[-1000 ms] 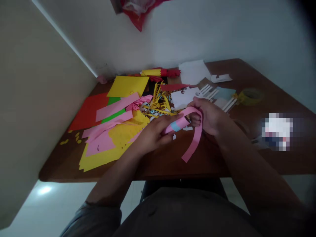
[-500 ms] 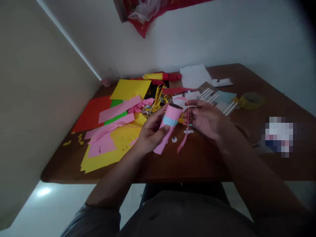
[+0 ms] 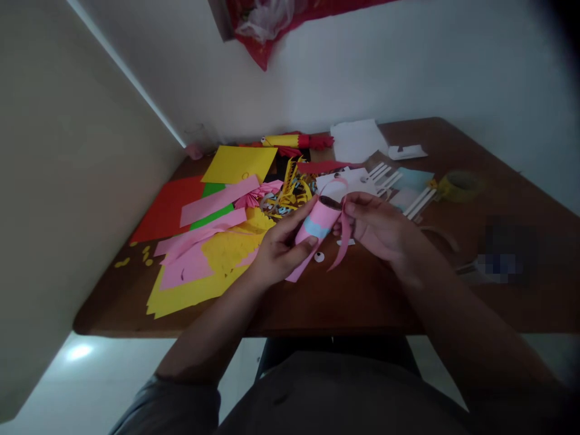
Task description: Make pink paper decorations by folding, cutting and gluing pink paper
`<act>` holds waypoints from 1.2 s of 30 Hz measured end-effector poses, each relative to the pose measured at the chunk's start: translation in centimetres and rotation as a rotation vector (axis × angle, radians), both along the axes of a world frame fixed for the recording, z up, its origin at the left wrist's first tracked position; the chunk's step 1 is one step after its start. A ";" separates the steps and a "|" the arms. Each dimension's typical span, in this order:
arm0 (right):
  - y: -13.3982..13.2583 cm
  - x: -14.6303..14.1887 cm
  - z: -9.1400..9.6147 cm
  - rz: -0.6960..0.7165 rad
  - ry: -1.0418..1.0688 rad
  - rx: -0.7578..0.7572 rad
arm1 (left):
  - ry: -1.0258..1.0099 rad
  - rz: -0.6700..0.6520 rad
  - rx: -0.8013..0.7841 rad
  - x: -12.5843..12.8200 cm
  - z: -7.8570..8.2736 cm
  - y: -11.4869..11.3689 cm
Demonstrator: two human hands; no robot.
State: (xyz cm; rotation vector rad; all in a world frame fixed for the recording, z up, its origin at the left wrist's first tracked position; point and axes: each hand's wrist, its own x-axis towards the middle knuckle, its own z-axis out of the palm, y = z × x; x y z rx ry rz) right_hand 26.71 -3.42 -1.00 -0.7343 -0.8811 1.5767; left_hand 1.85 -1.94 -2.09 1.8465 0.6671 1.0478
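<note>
My left hand (image 3: pixel 284 246) is wrapped round a pink paper-covered cardboard tube (image 3: pixel 325 215), which has a light blue band about its middle. The tube is tilted, its open end up and to the right. Beside that end, my right hand (image 3: pixel 372 222) pinches a narrow pink paper strip (image 3: pixel 344 238). One part of the strip arcs above the tube's mouth and its other end hangs down. On the table just below the strip lies a round paper eye (image 3: pixel 319 257), with a small white scrap (image 3: pixel 346 241) near it.
Yellow sheets (image 3: pixel 181 299), a red sheet (image 3: pixel 167 208) and pink strips (image 3: pixel 220 201) cover the left of the brown table (image 3: pixel 317 314). Yellow paper shreds (image 3: pixel 290 193) lie behind the tube. Rolls of tape (image 3: pixel 458 184) and white sticks (image 3: pixel 419 202) are at right.
My right hand has moved left with the strip, up against the tube's open end. The tube has shifted slightly right and down in my left hand.
</note>
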 end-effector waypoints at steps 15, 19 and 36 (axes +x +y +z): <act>-0.6 -1.2 0.2 -0.145 -0.070 0.085 | -0.135 -0.050 -0.205 1.0 0.2 -0.8; -0.6 -1.2 0.2 -0.158 -0.082 0.098 | -0.147 -0.072 -0.251 1.1 0.2 -0.8; -1.0 -1.6 0.2 -0.271 -0.147 0.312 | -0.166 -0.013 -0.392 1.1 -0.1 -1.2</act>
